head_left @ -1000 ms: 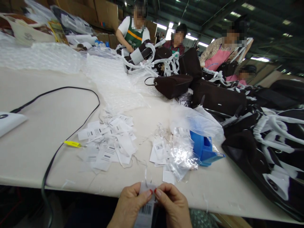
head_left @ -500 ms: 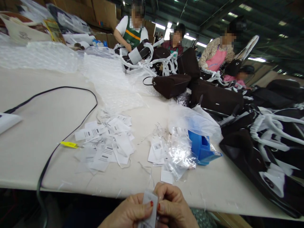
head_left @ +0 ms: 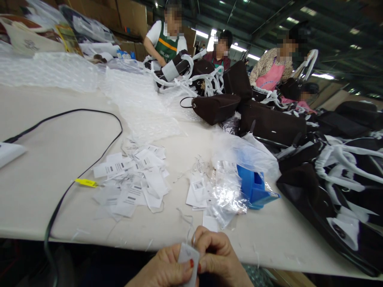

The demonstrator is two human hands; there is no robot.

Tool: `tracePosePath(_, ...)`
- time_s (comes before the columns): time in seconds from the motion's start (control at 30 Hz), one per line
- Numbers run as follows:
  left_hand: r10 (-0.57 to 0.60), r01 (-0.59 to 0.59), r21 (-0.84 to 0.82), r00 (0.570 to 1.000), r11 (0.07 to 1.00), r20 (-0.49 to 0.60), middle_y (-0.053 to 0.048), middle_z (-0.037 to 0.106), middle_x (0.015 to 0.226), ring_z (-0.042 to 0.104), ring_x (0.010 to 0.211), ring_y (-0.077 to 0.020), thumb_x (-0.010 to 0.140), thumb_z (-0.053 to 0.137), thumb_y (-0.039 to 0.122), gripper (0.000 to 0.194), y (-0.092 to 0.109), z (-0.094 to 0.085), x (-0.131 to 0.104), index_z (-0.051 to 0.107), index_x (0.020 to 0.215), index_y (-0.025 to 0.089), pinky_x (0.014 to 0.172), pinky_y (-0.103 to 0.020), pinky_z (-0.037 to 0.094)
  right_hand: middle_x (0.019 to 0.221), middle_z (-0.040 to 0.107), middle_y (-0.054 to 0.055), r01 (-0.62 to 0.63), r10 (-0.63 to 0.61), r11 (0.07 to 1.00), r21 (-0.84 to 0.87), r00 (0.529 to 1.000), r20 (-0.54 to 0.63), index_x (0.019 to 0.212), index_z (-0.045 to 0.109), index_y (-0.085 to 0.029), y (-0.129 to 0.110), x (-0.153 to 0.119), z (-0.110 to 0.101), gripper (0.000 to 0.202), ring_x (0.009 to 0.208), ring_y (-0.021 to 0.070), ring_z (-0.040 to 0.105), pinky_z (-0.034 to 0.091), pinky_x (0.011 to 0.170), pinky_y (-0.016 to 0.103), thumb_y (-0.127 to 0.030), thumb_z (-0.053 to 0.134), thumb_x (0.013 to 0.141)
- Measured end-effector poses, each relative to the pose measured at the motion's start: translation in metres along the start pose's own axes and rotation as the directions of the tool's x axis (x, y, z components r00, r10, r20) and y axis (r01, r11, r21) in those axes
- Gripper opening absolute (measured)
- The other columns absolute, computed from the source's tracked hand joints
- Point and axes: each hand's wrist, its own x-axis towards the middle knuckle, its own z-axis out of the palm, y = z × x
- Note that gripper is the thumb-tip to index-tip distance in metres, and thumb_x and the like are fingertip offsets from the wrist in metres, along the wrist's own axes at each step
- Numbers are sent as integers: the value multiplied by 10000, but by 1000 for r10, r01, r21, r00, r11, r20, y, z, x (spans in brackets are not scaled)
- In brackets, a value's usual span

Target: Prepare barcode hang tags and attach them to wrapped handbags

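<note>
My left hand [head_left: 167,271] and right hand [head_left: 215,255] together at table [head_left: 44,179] near edge, low in view. Both pinch one white tag [head_left: 188,261] between thumbs and fingers, closed on it; thin string [head_left: 187,219] rises from tag. Loose tags [head_left: 134,183] scattered on table ahead. Blue box [head_left: 254,187] right of them, by clear bags [head_left: 230,195]. Black cable [head_left: 89,139] loops left. Dark handbags [head_left: 269,123] further back.

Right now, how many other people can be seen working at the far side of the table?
4. One in a green apron far left, one in dark red beside, one in a pink apron right, and one low down partly hidden behind bags; others may be hidden.
</note>
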Motion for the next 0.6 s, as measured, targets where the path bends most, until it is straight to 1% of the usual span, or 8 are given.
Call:
tracePosePath(0.17, 66, -62, 95, 997, 994, -39, 14, 542, 472, 374, 414, -35, 518, 817, 389, 356, 7, 8, -4, 640, 699, 139, 453, -163, 199, 665, 533, -24, 41, -36, 989, -143, 999, 36, 643, 719, -217, -7, 0, -3, 42, 647, 127, 472, 344, 644, 256, -237, 753, 630)
tracePosePath(0.23, 55, -47, 118, 997, 992, -59, 18, 527, 471, 363, 424, -41, 507, 819, 396, 361, 10, 12, -6, 649, 687, 134, 450, -173, 192, 666, 534, -22, 47, -38, 983, -180, 998, 49, 643, 719, -209, -9, 0, -3, 38, 648, 126, 472, 345, 642, 254, -236, 747, 638)
tracePosePath(0.33, 35, -21, 178, 997, 984, -75, 14, 513, 485, 365, 435, -55, 486, 820, 413, 368, 15, 17, -8, 669, 650, 120, 437, -194, 174, 655, 539, -21, 19, -6, 987, -160, 997, 80, 647, 717, -203, -13, -1, -2, 41, 612, 125, 492, 356, 614, 254, -242, 729, 656)
tracePosePath(0.43, 31, -11, 233, 996, 973, -86, -2, 521, 494, 380, 454, -70, 468, 818, 430, 373, 16, 14, -7, 685, 615, 114, 443, -205, 170, 674, 547, -14, 14, 0, 986, -164, 996, 87, 670, 711, -200, -14, -2, -2, 41, 636, 134, 507, 368, 627, 254, -240, 710, 675)
tracePosePath(0.57, -5, 34, 270, 994, 962, -110, 5, 490, 461, 266, 432, -51, 462, 805, 458, 395, 13, 3, -5, 703, 608, 105, 453, -215, 146, 687, 535, -6, 31, -14, 973, -230, 997, 79, 689, 692, -197, -13, -4, -4, 77, 679, 141, 492, 367, 662, 252, -269, 673, 709)
tracePosePath(0.6, -8, 40, 278, 993, 960, -118, 7, 484, 461, 262, 432, -49, 457, 805, 461, 400, 13, 2, -5, 705, 606, 102, 457, -216, 145, 687, 532, -5, 34, -15, 968, -247, 997, 76, 693, 685, -197, -14, -4, -4, 85, 678, 141, 488, 366, 663, 253, -275, 664, 717)
